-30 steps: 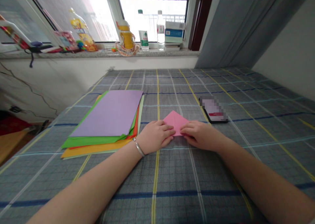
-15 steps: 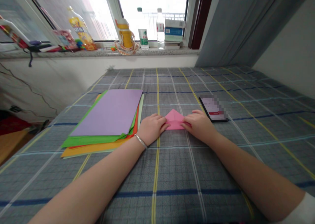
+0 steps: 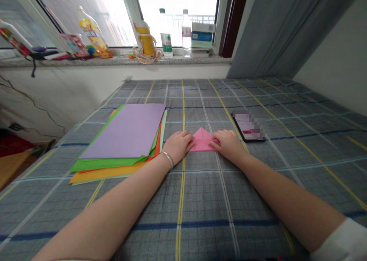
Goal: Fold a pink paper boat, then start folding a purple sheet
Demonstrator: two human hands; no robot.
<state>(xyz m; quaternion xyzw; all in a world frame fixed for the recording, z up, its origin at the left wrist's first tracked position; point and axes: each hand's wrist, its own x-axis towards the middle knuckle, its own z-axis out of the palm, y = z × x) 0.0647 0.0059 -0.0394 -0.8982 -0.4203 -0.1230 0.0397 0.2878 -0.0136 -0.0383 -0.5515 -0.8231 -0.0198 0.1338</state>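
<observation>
Straight ahead at 12 o'clock, a small square of pink paper folded into a point (image 3: 203,140) lies flat on a grey checked cloth (image 3: 183,219), its tip aimed away from the person. The left hand (image 3: 179,146) comes in from 7 o'clock and the right hand (image 3: 228,144) from 5 o'clock. Both lie low with the fingers close together, their tips resting on the paper's left and right corners, and neither is visibly closed around it. Only a narrow gap separates the hands, with the pink paper showing between them. A silver bangle (image 3: 168,160) circles the left wrist. At 9 o'clock, just beside the left hand, sits a thick stack of coloured paper (image 3: 123,133), lilac on top over green, red-orange and yellow-orange sheets, with its edges fanned out unevenly. At 2 o'clock, a short stretch of cloth from the right hand, lies a phone (image 3: 249,127) with a pixelated screen. Checked cloth spreads widely toward 3 o'clock and in front of both forearms. At 12 o'clock, the cloth's far edge meets a wall below a stone windowsill (image 3: 114,61) lined with bottles (image 3: 186,33).
</observation>
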